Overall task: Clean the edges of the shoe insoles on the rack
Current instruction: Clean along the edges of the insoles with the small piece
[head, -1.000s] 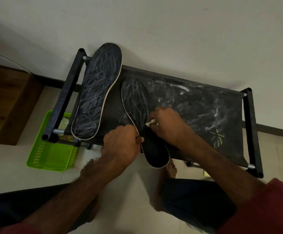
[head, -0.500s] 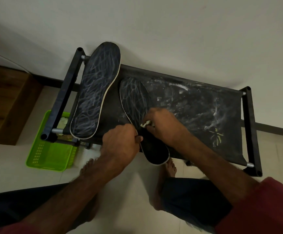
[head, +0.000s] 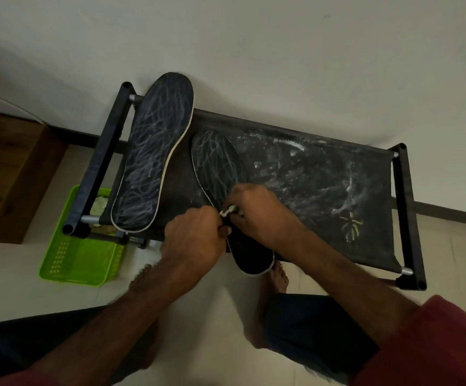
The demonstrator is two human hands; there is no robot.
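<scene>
Black fabric rack (head: 323, 176): stands against the pale wall (head: 254, 51); its top is a dark cloth sling between a black tube frame, smeared with white streaks, with a small yellow-green mark (head: 351, 225) toward its right end.
Left insole (head: 154, 154): lies on the rack's left end, dark with pale scribbled lines and a whitish rim; its far end reaches past the back bar to the wall.
Right insole (head: 218, 162): lies just beside the left one, apart from it, angled across the sling; its near end hangs over the rack's front edge, and both hands cover its middle.
Left hand (head: 195, 238): fingers curled, gripping the right insole at its left edge, thumb tip on the rim.
Right hand (head: 257, 210): fingers bent, pinching a pale wad (head: 230, 210) and pressing it onto the right insole's left edge, just beside the left hand.
Pale wad: small and crumpled; whether it is cloth or tissue cannot be told.
Green basket (head: 78, 263): sits on the floor (head: 9, 288) under the rack's left end.
Wooden block (head: 9, 168): on the floor at far left, near the wall.
Bare feet (head: 277, 277): planted on the floor below the rack's front edge.
</scene>
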